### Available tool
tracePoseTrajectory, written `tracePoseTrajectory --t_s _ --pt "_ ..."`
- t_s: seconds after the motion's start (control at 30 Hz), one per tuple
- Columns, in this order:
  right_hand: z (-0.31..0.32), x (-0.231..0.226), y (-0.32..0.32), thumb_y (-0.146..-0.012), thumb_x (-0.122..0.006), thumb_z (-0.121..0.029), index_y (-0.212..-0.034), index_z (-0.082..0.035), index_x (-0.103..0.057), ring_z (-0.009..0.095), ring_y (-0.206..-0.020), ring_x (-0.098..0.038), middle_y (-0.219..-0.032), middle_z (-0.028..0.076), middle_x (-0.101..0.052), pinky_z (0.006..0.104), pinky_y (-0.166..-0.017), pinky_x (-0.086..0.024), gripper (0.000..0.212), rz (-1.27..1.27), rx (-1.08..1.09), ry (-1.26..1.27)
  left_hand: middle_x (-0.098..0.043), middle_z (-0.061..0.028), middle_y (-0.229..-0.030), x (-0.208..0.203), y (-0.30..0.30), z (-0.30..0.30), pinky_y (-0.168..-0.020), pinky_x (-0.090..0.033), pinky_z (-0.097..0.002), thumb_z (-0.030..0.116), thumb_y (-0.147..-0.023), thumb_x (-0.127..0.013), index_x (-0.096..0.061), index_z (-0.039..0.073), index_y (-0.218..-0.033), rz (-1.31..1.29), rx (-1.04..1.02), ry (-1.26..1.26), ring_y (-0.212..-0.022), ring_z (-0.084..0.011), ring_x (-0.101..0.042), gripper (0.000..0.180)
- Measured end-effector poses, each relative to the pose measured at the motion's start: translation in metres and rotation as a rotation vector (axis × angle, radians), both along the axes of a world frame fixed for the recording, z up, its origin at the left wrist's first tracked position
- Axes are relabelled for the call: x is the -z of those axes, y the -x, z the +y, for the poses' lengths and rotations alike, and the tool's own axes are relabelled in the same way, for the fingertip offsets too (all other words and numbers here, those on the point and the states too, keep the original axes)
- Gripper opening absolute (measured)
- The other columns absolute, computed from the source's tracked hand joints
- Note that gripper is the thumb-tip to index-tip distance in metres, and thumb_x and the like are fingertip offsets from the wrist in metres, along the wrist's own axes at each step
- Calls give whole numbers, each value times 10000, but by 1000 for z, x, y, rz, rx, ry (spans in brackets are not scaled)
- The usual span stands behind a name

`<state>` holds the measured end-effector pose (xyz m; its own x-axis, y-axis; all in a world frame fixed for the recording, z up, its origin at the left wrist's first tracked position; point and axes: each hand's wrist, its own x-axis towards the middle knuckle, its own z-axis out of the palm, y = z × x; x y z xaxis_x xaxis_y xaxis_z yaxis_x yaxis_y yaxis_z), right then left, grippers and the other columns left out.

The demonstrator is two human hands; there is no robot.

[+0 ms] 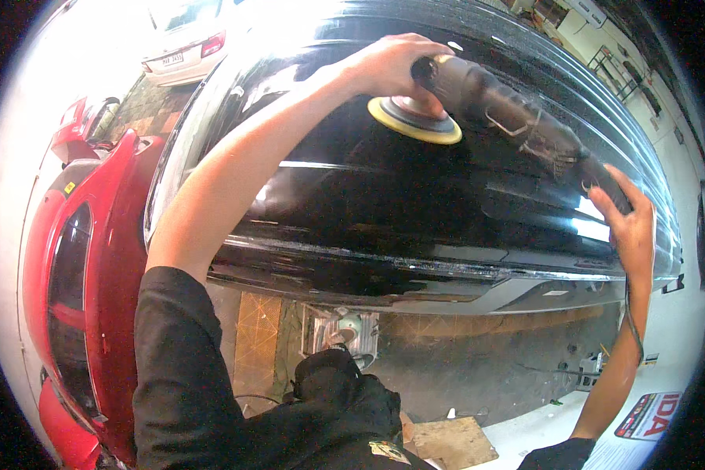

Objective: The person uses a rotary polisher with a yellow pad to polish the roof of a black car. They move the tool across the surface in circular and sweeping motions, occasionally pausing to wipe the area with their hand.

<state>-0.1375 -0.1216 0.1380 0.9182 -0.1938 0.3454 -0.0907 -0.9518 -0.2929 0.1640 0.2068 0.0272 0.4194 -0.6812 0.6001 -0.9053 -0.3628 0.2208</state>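
Observation:
A black car's glossy roof (352,204) stretches across the view in front of me. Over it I hold a dark, long-bodied polisher (513,113), its body running from upper middle down to the right. My left hand (399,66) is closed round the polisher's head end, just above the round pad with a yellow rim (415,124). The pad lies nearly flat at the roof; whether it touches is hard to tell. My right hand (633,223) grips the rear handle, fingers partly hidden behind it. A dark cord (630,325) hangs from that end along my right forearm.
Red car bodywork (121,282) stands close on the left, with a white car (182,55) beyond it at the far left. Below the roof edge are a metal step platform (360,333), a wooden board (454,442) and an electrical box with cables (591,368). A printed sign (648,415) is at lower right.

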Motion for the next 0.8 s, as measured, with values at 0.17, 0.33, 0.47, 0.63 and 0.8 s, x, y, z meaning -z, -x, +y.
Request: tracePoseTrajectory --t_s 0.17,0.33,0.47,0.63,0.8 --pt "7 -2 -29 -891 -863 -423 -1337 -35 -736 172 -1003 -735 -1103 95 -803 329 -940 -550 605 26 -116 -75 -667 -179 -1416 9 -1 31 -1175 -473 -451 641 -627 -954 -641 121 -1466 28 -68 121 -1339 -362 -619 1036" --pt "30 8 -63 -883 -868 -436 -1310 -31 -747 173 -990 -739 -1114 99 -804 339 -928 -559 600 49 -270 -132 -663 -178 -1419 5 14 84 -1172 -426 -446 586 -708 -912 -622 107 -1481 159 -119 96 -1365 -355 -549 954" --pt "44 15 -85 -880 -862 -453 -1294 -51 -760 185 -996 -749 -1124 108 -809 346 -956 -551 586 24 -363 -58 -793 -96 -1099 -7 47 112 -951 -579 -376 261 -691 -977 -740 65 -1265 120 -281 77 -1029 -212 -737 651" --pt "76 14 -106 -872 -851 -500 -1279 -50 -758 186 -935 -746 -1046 130 -806 345 -880 -555 614 58 -428 -41 -762 -100 -1224 -10 40 156 -1007 -551 -383 331 -689 -964 -698 108 -1371 317 -392 -33 -1123 -233 -712 765" --pt "86 1 -83 -880 -838 -439 -1134 -21 -729 182 -804 -711 -901 109 -772 382 -738 -537 501 237 -444 -95 -747 -79 -1316 -19 54 149 -1048 -538 -380 369 -659 -979 -681 156 -1434 335 -403 -68 -1183 -229 -701 857"
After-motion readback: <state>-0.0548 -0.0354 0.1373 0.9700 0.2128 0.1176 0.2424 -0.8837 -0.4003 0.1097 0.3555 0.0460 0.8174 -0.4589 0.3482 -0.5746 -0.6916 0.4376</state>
